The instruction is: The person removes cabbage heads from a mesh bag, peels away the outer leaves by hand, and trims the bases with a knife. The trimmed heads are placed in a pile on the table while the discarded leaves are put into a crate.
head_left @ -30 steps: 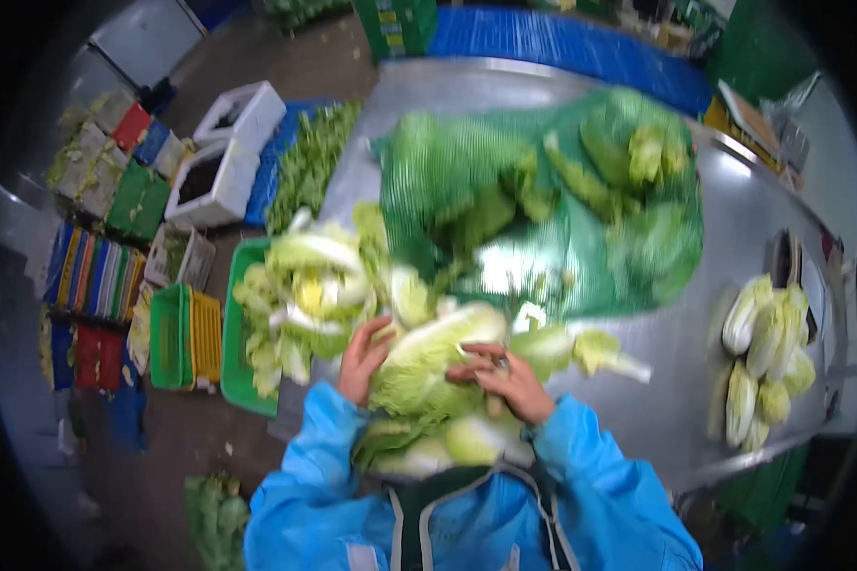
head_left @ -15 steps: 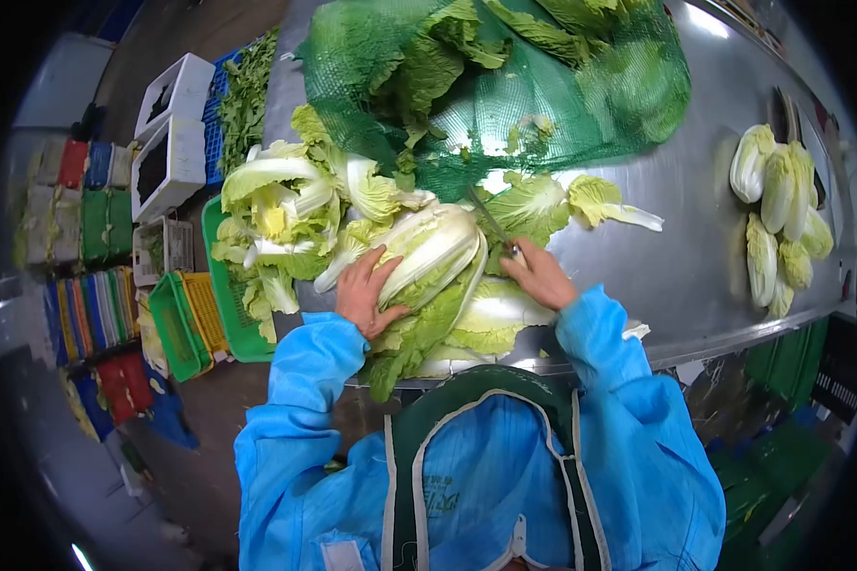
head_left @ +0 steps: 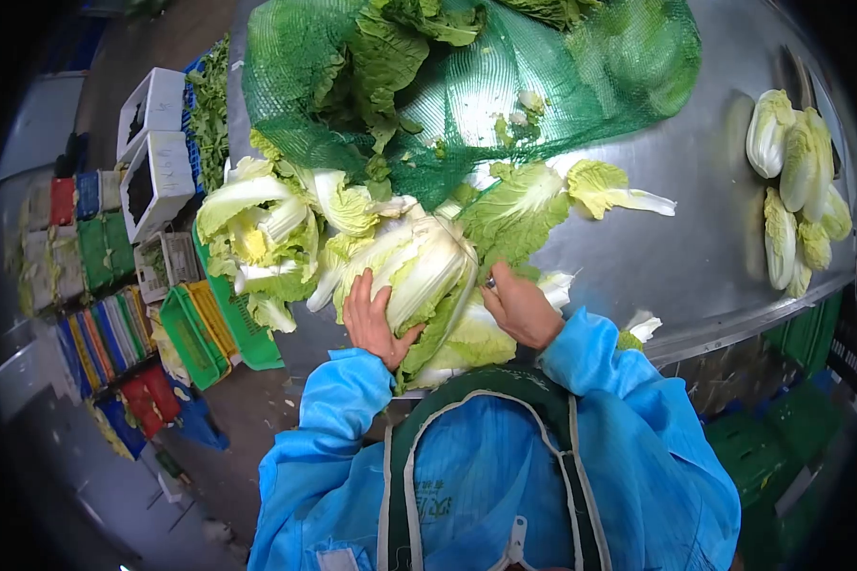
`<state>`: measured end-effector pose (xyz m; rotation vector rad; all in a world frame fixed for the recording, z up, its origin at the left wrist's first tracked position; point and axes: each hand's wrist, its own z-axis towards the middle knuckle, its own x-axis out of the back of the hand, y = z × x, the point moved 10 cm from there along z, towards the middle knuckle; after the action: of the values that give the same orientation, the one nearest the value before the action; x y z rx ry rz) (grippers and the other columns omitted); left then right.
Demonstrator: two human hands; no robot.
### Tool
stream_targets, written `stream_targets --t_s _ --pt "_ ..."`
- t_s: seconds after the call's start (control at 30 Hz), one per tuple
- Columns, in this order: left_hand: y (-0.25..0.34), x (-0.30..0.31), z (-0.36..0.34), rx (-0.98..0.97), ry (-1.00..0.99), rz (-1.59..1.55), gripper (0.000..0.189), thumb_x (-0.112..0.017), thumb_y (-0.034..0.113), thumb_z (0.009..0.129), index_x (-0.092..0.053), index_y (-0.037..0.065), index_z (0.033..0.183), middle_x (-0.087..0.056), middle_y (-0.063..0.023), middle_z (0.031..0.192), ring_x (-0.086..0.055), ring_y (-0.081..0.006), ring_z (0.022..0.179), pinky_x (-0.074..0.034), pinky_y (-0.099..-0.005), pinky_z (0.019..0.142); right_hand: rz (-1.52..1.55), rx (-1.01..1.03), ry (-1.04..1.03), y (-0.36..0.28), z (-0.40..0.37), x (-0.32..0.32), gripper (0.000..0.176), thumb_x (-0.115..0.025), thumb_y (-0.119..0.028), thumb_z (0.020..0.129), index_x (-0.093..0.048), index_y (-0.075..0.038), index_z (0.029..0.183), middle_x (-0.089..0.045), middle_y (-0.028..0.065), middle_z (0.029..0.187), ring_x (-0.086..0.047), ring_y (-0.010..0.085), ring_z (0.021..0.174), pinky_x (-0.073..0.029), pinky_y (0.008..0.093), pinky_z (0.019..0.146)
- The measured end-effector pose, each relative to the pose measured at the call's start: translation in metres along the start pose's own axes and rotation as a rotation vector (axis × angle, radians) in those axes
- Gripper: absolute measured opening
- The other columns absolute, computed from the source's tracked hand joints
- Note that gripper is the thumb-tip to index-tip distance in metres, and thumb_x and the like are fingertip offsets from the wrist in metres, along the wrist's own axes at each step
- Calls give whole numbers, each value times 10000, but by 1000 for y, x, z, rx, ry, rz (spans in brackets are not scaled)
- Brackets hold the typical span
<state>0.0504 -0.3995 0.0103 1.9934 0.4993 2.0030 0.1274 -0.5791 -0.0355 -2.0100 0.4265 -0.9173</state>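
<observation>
Head view: net sack (head_left: 467, 86) behind cabbage (head_left: 419, 266), loose leaves (head_left: 257, 228) beside.

Worktop (head_left: 695, 247) far edge blocked: net sack (head_left: 467, 86). Left edge: leaf pile (head_left: 267, 228). Near edge: cabbage (head_left: 419, 266). Open lane mid-right, between loose leaf (head_left: 609, 190) and trimmed heads (head_left: 800, 181).
</observation>
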Motion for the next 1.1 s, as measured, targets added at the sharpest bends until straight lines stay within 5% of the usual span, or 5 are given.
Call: stream_targets --t_s 0.53,0.63,0.77,0.87,1.1 --pt "-29 -22 -6 -114 45 -141 976 -867 116 356 -419 129 1222 -318 -233 1390 -355 -440 1245 -316 -550 958 -359 -288 -166 47 41 -40 242 -502 -165 874 -347 -11 978 -587 300 741 -564 472 670 -435 550 599" --pt "-31 -18 -9 -95 56 -181 974 -867 106 361 -420 135 1226 -321 -227 1390 -356 -444 1249 -326 -546 957 -317 -114 -66 44 41 -32 278 -516 -189 856 -398 17 1000 -612 237 690 -600 386 575 -467 503 538" --pt "-42 -9 -33 -180 172 -290 964 -863 87 378 -418 136 1232 -312 -228 1400 -339 -467 1264 -326 -555 983 371 -243 -137 23 39 -15 349 -575 -159 849 -462 4 1136 -559 94 653 -514 152 429 -416 309 398" --pt "-49 -2 -48 -192 296 -372 954 -861 76 384 -421 136 1229 -314 -234 1401 -314 -483 1281 -314 -563 1010 770 -210 -209 -17 44 -28 353 -560 -132 856 -456 -8 1170 -547 49 675 -468 114 392 -374 265 368" --pt "-44 54 -80 -95 349 -553 819 -858 176 527 -409 114 1210 -271 -247 1425 -286 -463 1314 -230 -548 1067 489 21 -236 -144 14 -6 558 -578 -73 850 -379 -54 1370 -517 1 710 -445 62 470 -367 216 418"
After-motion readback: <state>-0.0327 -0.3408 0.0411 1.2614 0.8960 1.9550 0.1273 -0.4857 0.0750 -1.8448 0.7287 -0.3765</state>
